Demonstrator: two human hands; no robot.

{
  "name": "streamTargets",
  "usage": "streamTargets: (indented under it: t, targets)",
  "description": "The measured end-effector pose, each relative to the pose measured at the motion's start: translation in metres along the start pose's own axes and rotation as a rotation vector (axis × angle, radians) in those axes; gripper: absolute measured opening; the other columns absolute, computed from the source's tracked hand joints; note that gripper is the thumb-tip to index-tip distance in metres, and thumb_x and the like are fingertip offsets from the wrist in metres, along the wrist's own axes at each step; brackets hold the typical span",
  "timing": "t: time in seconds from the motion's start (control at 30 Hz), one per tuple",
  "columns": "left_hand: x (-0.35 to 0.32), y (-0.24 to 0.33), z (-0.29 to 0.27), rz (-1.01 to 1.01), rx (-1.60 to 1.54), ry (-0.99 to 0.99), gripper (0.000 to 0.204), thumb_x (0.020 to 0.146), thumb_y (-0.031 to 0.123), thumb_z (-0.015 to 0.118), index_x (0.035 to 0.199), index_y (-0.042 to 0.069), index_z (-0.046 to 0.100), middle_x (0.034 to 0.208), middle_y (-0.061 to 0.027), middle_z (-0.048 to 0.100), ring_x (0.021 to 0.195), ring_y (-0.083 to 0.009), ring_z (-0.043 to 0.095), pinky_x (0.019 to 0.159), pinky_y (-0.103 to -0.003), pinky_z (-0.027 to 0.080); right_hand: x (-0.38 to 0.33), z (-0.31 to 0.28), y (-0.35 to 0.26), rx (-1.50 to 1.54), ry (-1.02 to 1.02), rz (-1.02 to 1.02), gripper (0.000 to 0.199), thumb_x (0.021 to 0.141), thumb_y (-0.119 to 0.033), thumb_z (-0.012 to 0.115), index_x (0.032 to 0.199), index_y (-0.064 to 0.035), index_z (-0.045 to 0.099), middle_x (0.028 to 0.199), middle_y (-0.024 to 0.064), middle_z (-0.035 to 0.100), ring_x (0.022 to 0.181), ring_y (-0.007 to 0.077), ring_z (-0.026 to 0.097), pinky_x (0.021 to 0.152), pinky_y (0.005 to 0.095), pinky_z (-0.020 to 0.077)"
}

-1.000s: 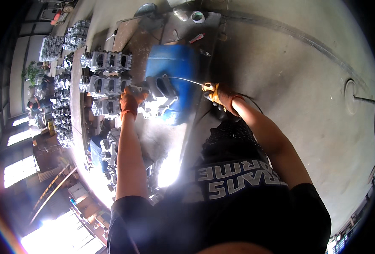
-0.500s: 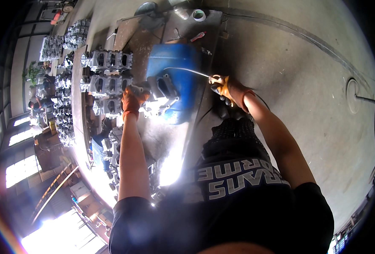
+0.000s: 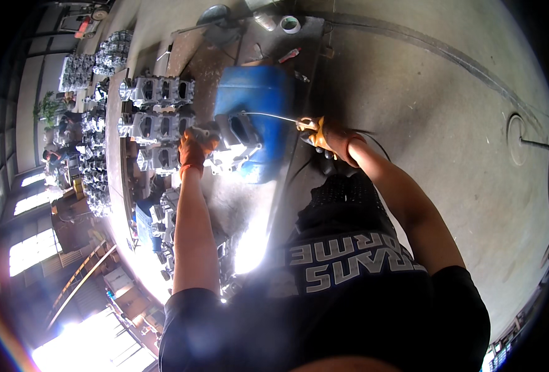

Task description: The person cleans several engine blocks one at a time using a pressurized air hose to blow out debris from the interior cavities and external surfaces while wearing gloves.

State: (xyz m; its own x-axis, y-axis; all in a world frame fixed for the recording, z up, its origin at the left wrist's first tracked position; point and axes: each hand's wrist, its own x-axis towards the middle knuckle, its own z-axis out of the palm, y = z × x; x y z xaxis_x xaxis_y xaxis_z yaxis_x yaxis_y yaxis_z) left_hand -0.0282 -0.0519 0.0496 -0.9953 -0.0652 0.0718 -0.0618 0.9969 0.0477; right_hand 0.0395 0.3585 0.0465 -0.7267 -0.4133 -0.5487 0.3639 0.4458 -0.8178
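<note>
My left hand [image 3: 195, 149], in an orange work glove, is closed on the left end of a grey metal casting [image 3: 240, 131]. The casting rests tilted on a blue plastic drum [image 3: 249, 88], its large opening facing up and right. In an orange-yellow glove, my right hand [image 3: 335, 140] grips an air blow gun [image 3: 274, 116] with a long, thin, curved nozzle. The nozzle tip reaches the casting's upper edge, near its opening; whether it touches cannot be made out. A dark hose trails behind the right wrist.
Several similar castings [image 3: 156, 91] stand in rows on a table at the left, close to my left hand. Beyond the drum, a roll of tape [image 3: 290, 25] and a red-and-white tube [image 3: 290, 55] lie on a dark board. Other people [image 3: 56, 155] are far left.
My right hand has shifted left and slightly nearer, bringing the nozzle tip down to the casting's upper edge. The left hand and casting have barely moved.
</note>
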Motion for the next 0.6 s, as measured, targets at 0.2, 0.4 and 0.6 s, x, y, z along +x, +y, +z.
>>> streamTargets:
  t: [0.2,0.4,0.6]
  targets:
    - [-0.005,0.003,-0.005,-0.097,0.003,-0.123,0.069,0.061,0.045,0.078,0.114,0.011,0.049,0.116,-0.0145,0.058,0.107,-0.0354,0.055,0.088,-0.042,0.047,-0.017,-0.001,-0.007,-0.071,-0.056,-0.023,0.042,0.089,-0.015,0.056,0.131,-0.0167,0.050,0.114,0.0046,0.064,0.090,0.0205,0.066,0.068,0.0342,0.0538]
    - [0.003,0.010,-0.010,-0.160,-0.064,-0.254,0.081,0.055,0.050,0.078,0.119,0.012,0.045,0.122,-0.0165,0.053,0.113,-0.0376,0.051,0.092,-0.044,0.045,-0.005,-0.011,0.004,0.159,-0.094,0.228,0.043,0.090,-0.015,0.056,0.132,-0.0222,0.050,0.118,0.0043,0.063,0.090,0.0218,0.065,0.079,0.0351,0.0532]
    - [0.004,-0.020,0.006,-0.149,-0.106,-0.213,0.070,0.059,0.043,0.079,0.115,0.012,0.050,0.120,-0.0151,0.055,0.113,-0.0355,0.052,0.093,-0.043,0.045,-0.001,0.008,0.013,0.072,-0.083,0.020,0.046,0.088,-0.010,0.054,0.132,-0.0244,0.049,0.118,0.0052,0.062,0.085,0.0223,0.065,0.065,0.0358,0.0575]
